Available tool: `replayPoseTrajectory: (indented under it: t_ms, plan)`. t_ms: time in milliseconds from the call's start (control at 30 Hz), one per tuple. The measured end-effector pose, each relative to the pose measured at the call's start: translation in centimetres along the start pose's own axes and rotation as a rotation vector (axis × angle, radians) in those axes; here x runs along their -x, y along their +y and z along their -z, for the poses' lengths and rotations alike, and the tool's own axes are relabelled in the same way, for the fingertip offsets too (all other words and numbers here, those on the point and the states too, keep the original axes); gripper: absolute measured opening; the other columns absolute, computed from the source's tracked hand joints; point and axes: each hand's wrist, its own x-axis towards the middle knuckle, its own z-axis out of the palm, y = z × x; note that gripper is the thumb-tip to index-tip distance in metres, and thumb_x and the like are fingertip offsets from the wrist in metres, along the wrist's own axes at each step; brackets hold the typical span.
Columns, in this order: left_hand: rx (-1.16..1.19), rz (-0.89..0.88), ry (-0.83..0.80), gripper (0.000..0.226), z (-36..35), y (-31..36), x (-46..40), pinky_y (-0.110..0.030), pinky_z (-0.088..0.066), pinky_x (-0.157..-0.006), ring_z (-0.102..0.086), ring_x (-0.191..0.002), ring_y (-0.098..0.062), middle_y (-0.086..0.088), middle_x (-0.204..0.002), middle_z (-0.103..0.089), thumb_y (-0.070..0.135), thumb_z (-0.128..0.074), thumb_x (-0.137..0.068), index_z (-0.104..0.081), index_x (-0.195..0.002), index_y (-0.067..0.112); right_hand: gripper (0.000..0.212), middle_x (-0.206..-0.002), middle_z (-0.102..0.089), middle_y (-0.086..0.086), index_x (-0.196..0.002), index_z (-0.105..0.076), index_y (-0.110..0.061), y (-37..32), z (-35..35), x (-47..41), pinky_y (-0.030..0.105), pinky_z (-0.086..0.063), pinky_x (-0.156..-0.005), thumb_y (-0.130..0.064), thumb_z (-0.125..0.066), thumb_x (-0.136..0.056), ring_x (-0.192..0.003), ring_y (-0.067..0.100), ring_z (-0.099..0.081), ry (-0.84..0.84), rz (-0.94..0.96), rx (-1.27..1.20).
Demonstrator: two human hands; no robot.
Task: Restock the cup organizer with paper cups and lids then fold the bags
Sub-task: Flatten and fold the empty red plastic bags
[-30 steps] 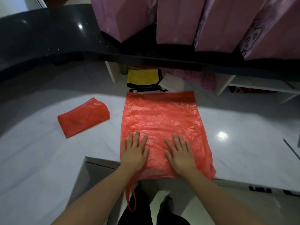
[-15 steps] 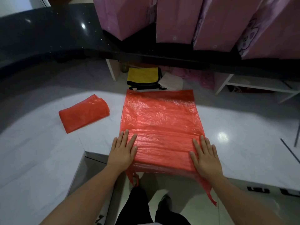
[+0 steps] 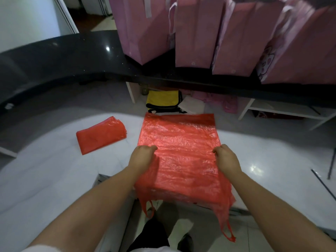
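A red plastic bag (image 3: 180, 142) lies spread on the white marble counter (image 3: 54, 175), its near part and handles hanging over the front edge. My left hand (image 3: 142, 157) pinches the bag's left edge and my right hand (image 3: 226, 157) pinches its right edge, both with curled fingers. The near half of the bag is lifted off the counter between them. A second red bag (image 3: 101, 136), folded into a small rectangle, lies to the left.
Several pink paper bags (image 3: 196, 33) stand on the raised black ledge (image 3: 54, 59) behind. Under the ledge sit a yellow cloth (image 3: 161, 99), white cloth and a white shelf (image 3: 283, 110). My legs show below the counter's cut-out.
My hands went from pressing flat on the bag's middle to its two side edges, then curled and gripped them. The near part of the bag has come up off the counter.
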Motion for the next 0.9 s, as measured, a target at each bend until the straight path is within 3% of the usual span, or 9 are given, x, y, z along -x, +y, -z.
replayPoseTrajectory:
  t_ms: [133, 233, 333, 433, 500, 600, 700, 800, 900]
  plan:
    - [0.091, 0.068, -0.010, 0.046, 0.4, -0.3, -2.2, -0.037, -0.055, -0.076, -0.069, -0.087, -0.034, -0.013, -0.099, -0.073, 0.005, -0.055, -0.085, -0.067, -0.127, 0.019, 0.021, -0.097, -0.064, 0.014, -0.096, -0.074, -0.005, -0.3, 0.5, -3.4, 0.039, -0.053, -0.075, 0.004, -0.056, -0.089, -0.086, 0.034, -0.064, -0.038, -0.023, 0.017]
    - [0.161, 0.136, -0.039, 0.033, 0.8, -1.2, -4.9, -0.037, -0.056, -0.076, -0.068, -0.091, -0.034, -0.010, -0.102, -0.072, 0.013, -0.048, -0.089, -0.071, -0.113, 0.017, 0.021, -0.101, -0.069, 0.014, -0.096, -0.075, -0.007, -0.3, 0.7, -6.4, 0.037, -0.052, -0.078, 0.002, -0.058, -0.089, -0.091, 0.033, -0.065, -0.056, -0.072, -0.024]
    - [0.242, 0.170, -0.027, 0.023, 1.3, -3.7, -8.5, -0.039, -0.055, -0.073, -0.066, -0.089, -0.033, -0.010, -0.094, -0.070, 0.017, -0.046, -0.089, -0.068, -0.095, 0.013, 0.019, -0.093, -0.066, 0.015, -0.086, -0.073, -0.003, -1.3, 0.9, -9.5, 0.038, -0.050, -0.071, 0.003, -0.055, -0.087, -0.086, 0.035, -0.064, -0.001, -0.176, -0.119]
    - [0.336, 0.247, 0.037, 0.021, 0.9, -5.9, -11.9, -0.042, -0.054, -0.077, -0.063, -0.094, -0.035, -0.012, -0.096, -0.066, 0.019, -0.047, -0.094, -0.065, -0.095, 0.009, 0.021, -0.080, -0.067, 0.016, -0.077, -0.069, -0.001, -1.9, 0.6, -12.1, 0.040, -0.046, -0.061, -0.009, -0.056, -0.092, -0.079, 0.037, -0.065, 0.065, -0.295, -0.227]
    - [0.424, 0.312, 0.058, 0.024, 0.3, -6.9, -14.0, -0.045, -0.051, -0.086, -0.059, -0.104, -0.037, -0.016, -0.107, -0.064, 0.022, -0.051, -0.097, -0.064, -0.110, 0.007, 0.026, -0.078, -0.068, 0.016, -0.081, -0.070, -0.004, -1.8, 0.5, -13.8, 0.035, -0.040, -0.060, -0.020, -0.057, -0.098, -0.081, 0.038, -0.065, 0.105, -0.376, -0.287]
    - [0.511, 0.360, 0.052, 0.031, -0.3, -7.7, -17.0, -0.043, -0.049, -0.087, -0.058, -0.108, -0.037, -0.018, -0.112, -0.064, 0.027, -0.055, -0.097, -0.060, -0.119, 0.006, 0.023, -0.090, -0.068, 0.025, -0.091, -0.069, 0.000, -1.4, 0.2, -16.3, 0.034, -0.040, -0.067, -0.015, -0.054, -0.097, -0.090, 0.044, -0.064, 0.169, -0.478, -0.344]
    - [0.599, 0.410, 0.037, 0.044, -0.8, -8.0, -19.5, -0.041, -0.050, -0.088, -0.060, -0.108, -0.036, -0.018, -0.112, -0.065, 0.033, -0.063, -0.095, -0.058, -0.127, 0.003, 0.026, -0.113, -0.066, 0.031, -0.112, -0.069, 0.003, -0.7, -0.4, -19.1, 0.042, -0.049, -0.084, -0.012, -0.058, -0.093, -0.106, 0.046, -0.062, 0.138, -0.608, -0.376]
    - [0.657, 0.434, 0.020, 0.051, -1.4, -8.4, -21.0, -0.039, -0.053, -0.088, -0.064, -0.104, -0.032, -0.014, -0.107, -0.068, 0.034, -0.074, -0.087, -0.060, -0.127, 0.005, 0.050, -0.132, -0.058, 0.027, -0.136, -0.058, -0.006, 0.2, -1.8, -21.2, 0.039, -0.046, -0.101, -0.022, -0.069, -0.090, -0.121, 0.041, -0.057, 0.025, -0.601, -0.336]
    - [0.707, 0.479, -0.015, 0.044, -1.6, -8.6, -21.3, -0.036, -0.053, -0.083, -0.066, -0.100, -0.031, -0.010, -0.102, -0.071, 0.028, -0.077, -0.085, -0.063, -0.122, 0.007, 0.043, -0.124, -0.067, 0.022, -0.127, -0.067, -0.012, 1.0, -3.2, -22.4, 0.038, -0.049, -0.101, -0.022, -0.072, -0.085, -0.114, 0.036, -0.063, -0.012, -0.534, -0.290]
